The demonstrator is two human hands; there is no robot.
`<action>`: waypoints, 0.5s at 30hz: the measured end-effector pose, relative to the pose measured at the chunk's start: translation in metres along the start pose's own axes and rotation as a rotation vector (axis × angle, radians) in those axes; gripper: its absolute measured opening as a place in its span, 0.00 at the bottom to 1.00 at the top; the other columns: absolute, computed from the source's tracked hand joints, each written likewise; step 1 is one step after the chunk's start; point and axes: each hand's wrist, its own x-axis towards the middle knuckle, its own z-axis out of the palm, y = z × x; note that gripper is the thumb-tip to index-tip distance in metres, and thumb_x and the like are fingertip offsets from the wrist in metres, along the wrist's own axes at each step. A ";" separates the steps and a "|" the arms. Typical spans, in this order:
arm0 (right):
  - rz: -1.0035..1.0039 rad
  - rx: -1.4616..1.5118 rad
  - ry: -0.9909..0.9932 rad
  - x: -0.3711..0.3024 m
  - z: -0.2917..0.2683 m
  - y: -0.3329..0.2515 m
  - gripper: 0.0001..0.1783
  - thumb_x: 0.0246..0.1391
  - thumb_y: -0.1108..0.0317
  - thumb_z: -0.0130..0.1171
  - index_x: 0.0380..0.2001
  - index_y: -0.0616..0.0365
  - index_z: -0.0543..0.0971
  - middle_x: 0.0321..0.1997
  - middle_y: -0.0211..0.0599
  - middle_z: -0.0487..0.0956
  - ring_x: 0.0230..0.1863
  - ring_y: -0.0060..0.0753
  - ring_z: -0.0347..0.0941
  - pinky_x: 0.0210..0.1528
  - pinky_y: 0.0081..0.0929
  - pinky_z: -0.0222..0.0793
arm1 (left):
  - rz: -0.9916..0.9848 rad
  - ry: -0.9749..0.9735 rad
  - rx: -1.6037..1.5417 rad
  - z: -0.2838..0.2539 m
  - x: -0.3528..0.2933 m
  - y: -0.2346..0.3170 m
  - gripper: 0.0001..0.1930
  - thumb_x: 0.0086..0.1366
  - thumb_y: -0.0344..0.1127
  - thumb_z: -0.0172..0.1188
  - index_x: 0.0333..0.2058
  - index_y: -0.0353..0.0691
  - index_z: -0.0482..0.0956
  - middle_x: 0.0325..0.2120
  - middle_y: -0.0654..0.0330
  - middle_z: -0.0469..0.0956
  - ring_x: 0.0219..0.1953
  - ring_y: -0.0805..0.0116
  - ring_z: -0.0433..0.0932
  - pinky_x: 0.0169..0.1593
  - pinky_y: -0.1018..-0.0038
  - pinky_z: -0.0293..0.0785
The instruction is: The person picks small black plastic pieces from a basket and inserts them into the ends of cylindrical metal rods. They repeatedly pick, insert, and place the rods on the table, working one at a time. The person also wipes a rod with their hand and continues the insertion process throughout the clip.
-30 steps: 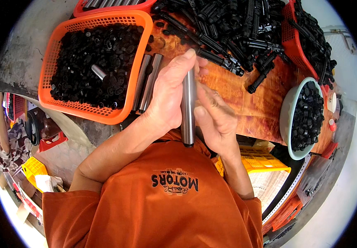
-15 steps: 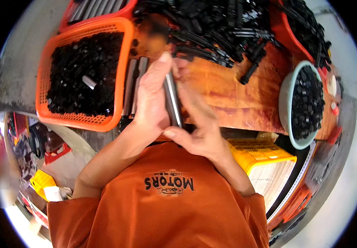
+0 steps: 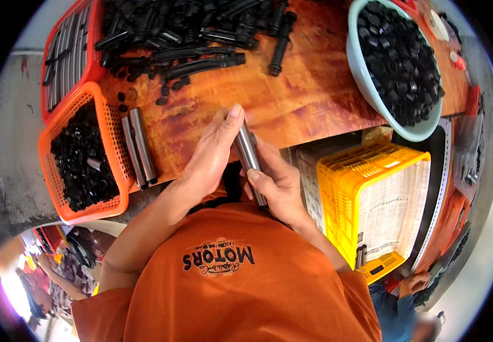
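Right-hand grip (image 3: 281,182) beside probably wooden tabletop (image 3: 315,85)

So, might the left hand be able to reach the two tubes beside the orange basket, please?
Probably yes: bare tabletop separates left hand and tubes, though that hand touches the held tube.

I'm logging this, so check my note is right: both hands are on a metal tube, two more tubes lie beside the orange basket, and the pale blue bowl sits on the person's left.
The head view shows the pale blue bowl on the person's right, not left. The rest stands: left hand and right hand on a metal tube, two more tubes beside the orange basket.
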 end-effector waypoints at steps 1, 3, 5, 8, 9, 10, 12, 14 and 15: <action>0.037 0.043 0.009 -0.002 -0.004 -0.004 0.32 0.57 0.82 0.52 0.65 0.59 0.62 0.55 0.33 0.64 0.37 0.19 0.70 0.28 0.16 0.72 | 0.044 -0.045 0.187 -0.001 0.002 0.000 0.22 0.71 0.56 0.45 0.37 0.40 0.71 0.29 0.66 0.68 0.33 0.77 0.68 0.39 0.78 0.68; 0.113 0.135 0.035 -0.006 -0.015 -0.007 0.30 0.59 0.80 0.51 0.65 0.59 0.63 0.54 0.33 0.64 0.35 0.20 0.70 0.27 0.17 0.73 | 0.129 -0.150 0.560 -0.005 0.008 0.001 0.22 0.72 0.57 0.44 0.37 0.41 0.70 0.28 0.69 0.65 0.31 0.80 0.64 0.35 0.81 0.64; 0.152 0.190 0.071 -0.008 -0.023 -0.006 0.28 0.60 0.77 0.52 0.64 0.58 0.65 0.49 0.32 0.66 0.33 0.20 0.71 0.24 0.17 0.72 | 0.012 -0.222 0.698 -0.001 0.014 0.005 0.30 0.71 0.60 0.41 0.44 0.32 0.70 0.33 0.57 0.72 0.37 0.67 0.71 0.45 0.71 0.68; 0.219 0.274 0.097 -0.011 -0.037 -0.005 0.26 0.60 0.76 0.53 0.62 0.58 0.67 0.46 0.32 0.68 0.32 0.20 0.73 0.22 0.16 0.71 | -0.085 -0.225 0.693 0.014 0.020 0.006 0.25 0.72 0.56 0.43 0.42 0.35 0.69 0.30 0.62 0.69 0.32 0.74 0.68 0.37 0.76 0.65; 0.234 0.300 0.115 -0.010 -0.039 -0.006 0.26 0.60 0.75 0.53 0.62 0.58 0.67 0.45 0.31 0.69 0.32 0.20 0.73 0.22 0.16 0.71 | -0.130 -0.207 0.635 0.020 0.021 0.006 0.21 0.72 0.54 0.45 0.40 0.39 0.69 0.27 0.67 0.66 0.28 0.79 0.64 0.31 0.80 0.61; 0.249 0.326 0.133 -0.010 -0.041 -0.006 0.25 0.60 0.74 0.54 0.62 0.58 0.68 0.43 0.31 0.70 0.32 0.20 0.73 0.21 0.16 0.71 | -0.174 -0.187 0.577 0.025 0.021 0.005 0.18 0.72 0.52 0.46 0.39 0.42 0.69 0.25 0.71 0.63 0.24 0.83 0.60 0.25 0.83 0.57; 0.273 0.329 0.157 -0.007 -0.045 -0.004 0.25 0.60 0.73 0.54 0.61 0.58 0.69 0.42 0.31 0.70 0.32 0.21 0.74 0.21 0.16 0.70 | -0.101 -0.171 0.555 0.029 0.024 0.000 0.16 0.71 0.50 0.49 0.41 0.42 0.69 0.25 0.70 0.64 0.22 0.84 0.60 0.23 0.84 0.56; 0.287 0.313 0.176 -0.005 -0.048 -0.005 0.24 0.61 0.70 0.55 0.60 0.59 0.70 0.39 0.30 0.73 0.31 0.19 0.74 0.21 0.15 0.70 | -0.030 -0.151 0.591 0.030 0.030 -0.005 0.15 0.70 0.47 0.51 0.42 0.41 0.68 0.25 0.70 0.65 0.21 0.84 0.61 0.21 0.85 0.56; 0.283 0.297 0.178 -0.003 -0.049 -0.007 0.24 0.61 0.70 0.55 0.60 0.58 0.70 0.39 0.30 0.74 0.30 0.18 0.74 0.21 0.15 0.70 | 0.004 -0.139 0.638 0.029 0.033 -0.008 0.14 0.70 0.46 0.52 0.42 0.41 0.68 0.25 0.70 0.65 0.20 0.84 0.61 0.21 0.85 0.56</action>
